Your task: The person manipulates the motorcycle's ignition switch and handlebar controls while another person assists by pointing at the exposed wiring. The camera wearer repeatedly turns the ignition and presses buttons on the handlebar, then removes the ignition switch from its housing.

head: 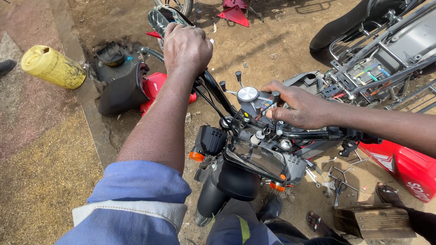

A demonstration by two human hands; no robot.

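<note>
A stripped motorcycle stands below me, seen from above: black handlebar [218, 93], headlight unit [259, 159], orange indicators [196, 156] and black front mudguard [231, 181]. My left hand [186, 47] is closed around the far handlebar grip, arm stretched out. My right hand [299, 108] reaches in from the right and grips a small dark block [262, 105] at the handlebar centre, thumb and fingers pinching it. A round silver cap [247, 94] sits just left of that hand. Bolts stick up around it.
On the dirt lie a yellow jerrycan [52, 66], a black seat [122, 93] against a red tank [156, 84], a red panel [408, 165] and loose tools [340, 179]. Another bare motorcycle frame [381, 59] stands at right. Someone's sandalled feet [388, 194] flank a wooden stool [372, 221].
</note>
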